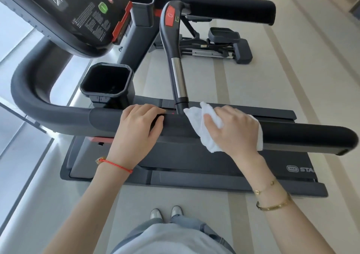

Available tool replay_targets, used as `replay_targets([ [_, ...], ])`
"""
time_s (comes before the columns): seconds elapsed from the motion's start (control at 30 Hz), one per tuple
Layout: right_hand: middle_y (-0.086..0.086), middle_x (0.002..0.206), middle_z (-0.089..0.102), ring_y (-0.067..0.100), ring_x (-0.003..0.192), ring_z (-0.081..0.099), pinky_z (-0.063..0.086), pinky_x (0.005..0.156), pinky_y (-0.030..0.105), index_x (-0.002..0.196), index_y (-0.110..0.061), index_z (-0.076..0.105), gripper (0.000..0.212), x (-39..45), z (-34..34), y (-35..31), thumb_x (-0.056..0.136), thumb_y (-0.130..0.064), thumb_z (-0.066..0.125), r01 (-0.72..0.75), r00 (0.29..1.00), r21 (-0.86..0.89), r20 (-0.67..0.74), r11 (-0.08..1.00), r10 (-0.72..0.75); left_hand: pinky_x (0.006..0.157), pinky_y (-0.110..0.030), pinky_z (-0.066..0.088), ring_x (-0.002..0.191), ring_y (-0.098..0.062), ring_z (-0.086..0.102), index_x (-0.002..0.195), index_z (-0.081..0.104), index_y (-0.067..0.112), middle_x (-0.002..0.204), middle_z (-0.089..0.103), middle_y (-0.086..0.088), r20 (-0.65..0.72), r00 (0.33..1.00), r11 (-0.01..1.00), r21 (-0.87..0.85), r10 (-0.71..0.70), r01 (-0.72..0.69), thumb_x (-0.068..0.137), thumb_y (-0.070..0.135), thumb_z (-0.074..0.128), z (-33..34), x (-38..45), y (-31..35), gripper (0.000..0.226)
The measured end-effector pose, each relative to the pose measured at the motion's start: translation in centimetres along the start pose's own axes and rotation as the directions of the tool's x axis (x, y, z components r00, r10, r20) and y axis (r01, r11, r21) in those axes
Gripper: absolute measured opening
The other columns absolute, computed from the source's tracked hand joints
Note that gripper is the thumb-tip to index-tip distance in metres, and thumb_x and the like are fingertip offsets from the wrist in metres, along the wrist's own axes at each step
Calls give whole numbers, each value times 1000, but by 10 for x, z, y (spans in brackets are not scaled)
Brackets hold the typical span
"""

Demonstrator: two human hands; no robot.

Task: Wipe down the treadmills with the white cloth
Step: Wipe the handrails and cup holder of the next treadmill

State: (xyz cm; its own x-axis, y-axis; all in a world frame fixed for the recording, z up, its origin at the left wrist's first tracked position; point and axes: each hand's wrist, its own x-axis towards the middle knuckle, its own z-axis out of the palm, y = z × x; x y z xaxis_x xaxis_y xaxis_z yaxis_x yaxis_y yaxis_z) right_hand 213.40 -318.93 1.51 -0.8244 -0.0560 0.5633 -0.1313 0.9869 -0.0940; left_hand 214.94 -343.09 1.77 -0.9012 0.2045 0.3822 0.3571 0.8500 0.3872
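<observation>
Now I am wiping the near handrail [292,134] of the treadmill [194,177], my right hand [233,129] holding the white cloth [196,121] on it, my left hand [136,129] curled over the rail, and next I should slide the cloth along.

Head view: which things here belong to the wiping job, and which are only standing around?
Belong to the job:
- white cloth, gripped by the right hand
- treadmill handrail under the cloth
- left hand, fingers curled over the handrail

Only standing around:
- cup holder
- console
- elliptical trainer behind
</observation>
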Motion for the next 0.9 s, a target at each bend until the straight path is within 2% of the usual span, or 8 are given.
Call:
replay_targets([
  [0.1, -4, 61, 55, 20, 54, 49, 27, 52, 28, 64, -19, 57, 36, -4, 5, -11, 91, -41, 47, 53, 998, 40, -48, 998, -51, 106, -39, 38, 97, -21, 63, 112, 69, 15, 107, 69, 2, -11, 1000, 1000, 2, -10, 10, 98, 22, 47, 2, -2, 2, 27],
  [0.2, -5, 79, 66, 18, 67, 58, 40, 63, 27, 83, -21, 70, 28, -12, 10, -17, 94, -39, 51, 177, 980, 130, -111, 976, -163, 110, -42, 36, 100, -22, 63, 113, 69, 13, 108, 70, 0, -17, 1000, 1000, 11, -6, 6, 98, 22, 47, 2, -4, 1, 28],
  [0.37, -5, 92, 70, 17, 81, 66, 48, 71, 29, 93, -20, 73, 25, -10, 12, -16, 95, -37, 54, 269, 957, 139, -146, 953, -249, 113, -39, 33, 107, -21, 63, 115, 69, 14, 110, 70, 1, -55, 998, 999, 29, -11, 12, 98, 22, 47, -6, -8, -13, 28],
  [0.53, -8, 88, 67, 14, 75, 62, 36, 63, 22, 93, -20, 70, 30, 2, 14, -46, 98, -39, 48, 330, 944, 147, -44, 933, -327, 107, -39, 33, 113, -25, 58, 115, 68, 15, 114, 68, 0, -122, 989, 995, 44, -84, 90, 99, 20, 49, -25, -18, -45, 26],
  [0.67, -7, 84, 64, 15, 69, 60, 29, 58, 23, 96, -21, 68, 33, 19, 22, -110, 99, -42, 43, 375, 917, 192, 68, 907, -394, 106, -43, 35, 114, -27, 57, 119, 67, 14, 116, 68, -3, -134, 981, 986, 70, -139, 149, 100, 16, 52, -43, -26, -82, 24],
  [0.8, -4, 82, 62, 18, 66, 59, 36, 53, 28, 95, -21, 67, 36, 28, 35, -180, 99, -44, 40, 389, 900, 233, 111, 891, -422, 105, -42, 35, 110, -28, 60, 117, 69, 14, 114, 70, -4, -132, 976, 979, 86, -172, 184, 101, 13, 52, -61, -33, -119, 23],
  [0.9, -5, 93, 68, 18, 81, 64, 48, 66, 33, 107, -23, 69, 36, 24, 32, -174, 97, -47, 44, 394, 900, 281, 75, 875, -429, 105, -40, 35, 107, -27, 60, 115, 70, 14, 111, 70, -2, -106, 981, 981, 88, -164, 173, 102, 18, 51, -69, -34, -138, 23],
])
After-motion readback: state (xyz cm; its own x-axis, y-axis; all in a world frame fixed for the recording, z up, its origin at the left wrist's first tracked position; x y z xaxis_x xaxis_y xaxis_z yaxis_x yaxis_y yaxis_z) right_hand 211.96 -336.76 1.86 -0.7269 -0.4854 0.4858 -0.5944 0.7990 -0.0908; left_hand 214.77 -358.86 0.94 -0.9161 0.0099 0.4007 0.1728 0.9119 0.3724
